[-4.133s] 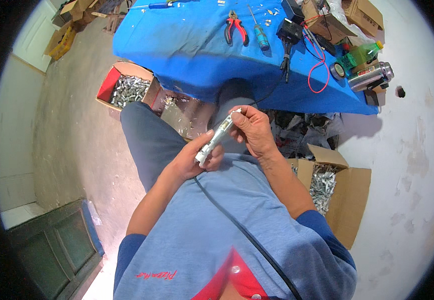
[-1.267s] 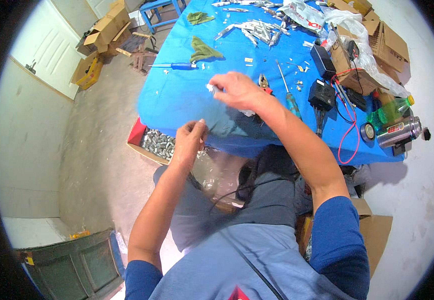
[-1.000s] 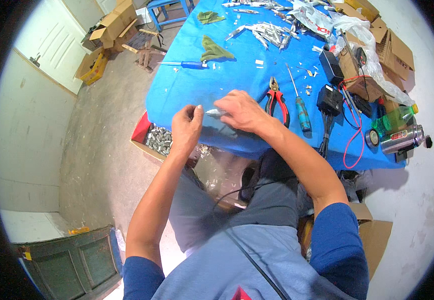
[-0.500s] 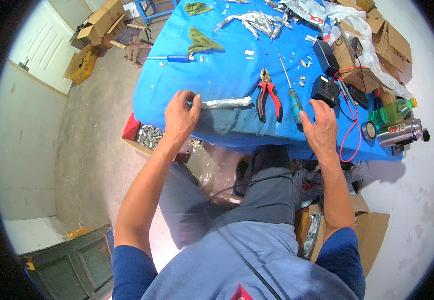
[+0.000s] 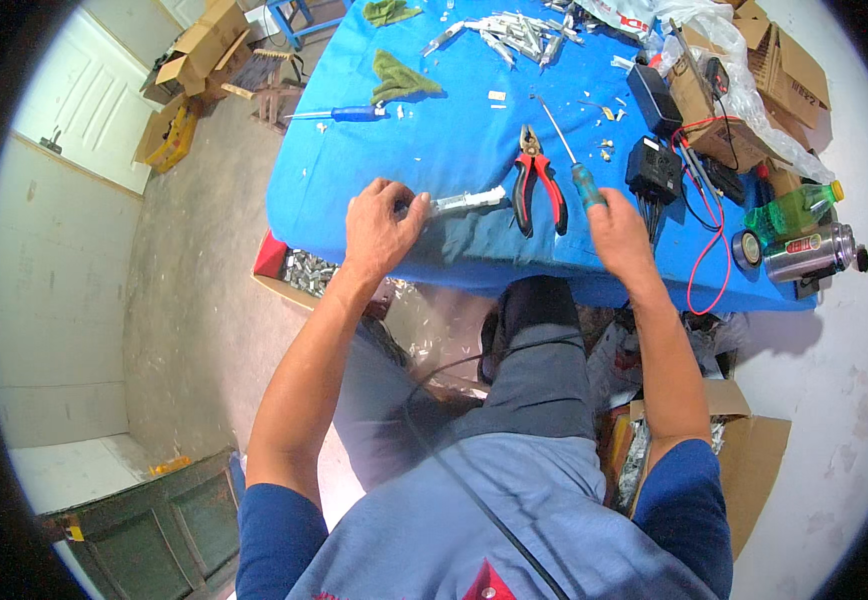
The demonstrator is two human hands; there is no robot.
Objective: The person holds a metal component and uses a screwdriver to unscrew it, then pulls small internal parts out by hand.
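Near the front edge of the blue-covered table, my left hand (image 5: pixel 382 222) is closed on one end of a slim white tube-shaped part (image 5: pixel 468 201), which points to the right. My right hand (image 5: pixel 622 236) wraps round the teal handle of a screwdriver (image 5: pixel 580 178); its thin shaft slants up and to the left. Between the hands lie pliers (image 5: pixel 538 190) with red and black handles, jaws pointing away from me. The left end of the white part is hidden by my fingers.
At the back is a pile of similar white parts (image 5: pixel 529 38). A blue screwdriver (image 5: pixel 354 114) and a green cloth (image 5: pixel 399 78) lie left. Black boxes (image 5: pixel 654 168), a red cable (image 5: pixel 706 275), a green bottle (image 5: pixel 792 208) and a steel flask (image 5: pixel 809 252) crowd the right.
My right hand has closed on the teal screwdriver, whose shaft now tilts further left. My left hand has shifted slightly right with the white part.
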